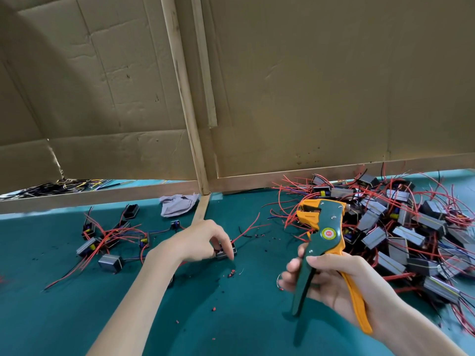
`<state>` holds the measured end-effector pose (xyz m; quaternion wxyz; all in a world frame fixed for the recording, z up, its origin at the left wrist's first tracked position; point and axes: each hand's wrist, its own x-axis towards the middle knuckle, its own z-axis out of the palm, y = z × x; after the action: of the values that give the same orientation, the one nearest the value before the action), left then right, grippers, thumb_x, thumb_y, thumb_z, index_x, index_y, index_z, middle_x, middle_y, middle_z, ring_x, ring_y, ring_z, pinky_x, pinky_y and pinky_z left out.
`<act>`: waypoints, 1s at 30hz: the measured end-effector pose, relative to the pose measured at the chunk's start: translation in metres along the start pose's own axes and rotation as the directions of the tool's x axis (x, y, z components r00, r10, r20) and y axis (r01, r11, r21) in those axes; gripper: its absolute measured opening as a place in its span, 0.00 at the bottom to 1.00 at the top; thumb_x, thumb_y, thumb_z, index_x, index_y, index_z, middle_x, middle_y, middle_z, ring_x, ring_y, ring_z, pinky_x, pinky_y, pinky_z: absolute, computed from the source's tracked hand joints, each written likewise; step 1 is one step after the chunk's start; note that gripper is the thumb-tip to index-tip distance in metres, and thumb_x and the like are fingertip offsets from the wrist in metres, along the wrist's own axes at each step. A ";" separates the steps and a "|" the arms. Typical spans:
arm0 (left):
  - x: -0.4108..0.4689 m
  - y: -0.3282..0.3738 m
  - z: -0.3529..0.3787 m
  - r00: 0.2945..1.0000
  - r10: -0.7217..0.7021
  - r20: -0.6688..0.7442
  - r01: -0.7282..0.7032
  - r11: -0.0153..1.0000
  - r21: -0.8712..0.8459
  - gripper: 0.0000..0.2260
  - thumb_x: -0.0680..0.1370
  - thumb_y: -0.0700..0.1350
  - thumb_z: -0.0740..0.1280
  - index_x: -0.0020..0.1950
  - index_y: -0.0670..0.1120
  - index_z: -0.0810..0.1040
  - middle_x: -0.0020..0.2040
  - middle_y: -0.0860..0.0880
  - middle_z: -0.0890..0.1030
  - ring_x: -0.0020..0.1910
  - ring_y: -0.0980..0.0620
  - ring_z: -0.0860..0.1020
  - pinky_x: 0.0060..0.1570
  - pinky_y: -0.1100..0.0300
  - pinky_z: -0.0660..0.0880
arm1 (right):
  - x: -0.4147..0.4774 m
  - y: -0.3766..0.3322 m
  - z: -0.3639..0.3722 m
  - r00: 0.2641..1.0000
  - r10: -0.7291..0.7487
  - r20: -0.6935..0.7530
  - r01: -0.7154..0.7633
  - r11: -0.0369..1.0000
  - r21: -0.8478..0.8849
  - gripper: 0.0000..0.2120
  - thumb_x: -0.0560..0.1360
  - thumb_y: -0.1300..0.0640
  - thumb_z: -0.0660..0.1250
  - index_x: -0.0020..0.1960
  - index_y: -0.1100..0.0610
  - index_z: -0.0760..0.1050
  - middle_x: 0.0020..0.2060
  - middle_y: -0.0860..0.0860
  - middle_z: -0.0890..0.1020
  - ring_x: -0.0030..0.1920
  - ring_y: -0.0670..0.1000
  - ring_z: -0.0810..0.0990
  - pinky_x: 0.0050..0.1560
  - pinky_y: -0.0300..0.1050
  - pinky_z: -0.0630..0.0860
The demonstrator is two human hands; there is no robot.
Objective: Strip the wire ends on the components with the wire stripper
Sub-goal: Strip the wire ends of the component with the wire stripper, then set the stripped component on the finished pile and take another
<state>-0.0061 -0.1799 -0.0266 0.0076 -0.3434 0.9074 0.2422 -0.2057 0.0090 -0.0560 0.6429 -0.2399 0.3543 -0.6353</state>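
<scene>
The left hand (203, 240) reaches down and pinches one small component (226, 253) on the green table (77, 317). The right hand (334, 278) grips the one wire stripper (325, 240), held up. No wire seems to be in its mouth. I think the next move is to lift the component's red wire (246, 229) into that mouth. The left bunch (108, 242) has about seven. The right pile (398, 227) has too many to count.

That wire stripper (326, 227) is dark green and orange, with a round red-and-yellow sticker on it. The mat (231, 317) is teal all over. The parts (401, 227) are grey and black with mostly red wires (250, 226), a few blue, and the cardboard (308, 86) is plain brown.
</scene>
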 end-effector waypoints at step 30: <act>0.007 -0.002 0.003 0.926 -0.048 -0.375 -0.064 0.957 -0.281 0.09 0.73 0.39 0.74 0.39 0.53 0.85 0.38 0.56 0.84 0.39 0.61 0.80 0.44 0.70 0.72 | 0.003 0.001 -0.003 0.999 0.010 0.033 -0.009 0.999 -0.049 0.13 0.64 0.67 0.67 0.48 0.65 0.73 0.56 0.72 0.79 0.56 0.71 0.80 0.47 0.61 0.81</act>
<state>-0.0103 -0.1841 -0.0317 -0.2186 -0.3772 0.8481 0.3012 -0.2078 0.0064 -0.0593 0.6458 -0.2643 0.3599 -0.6193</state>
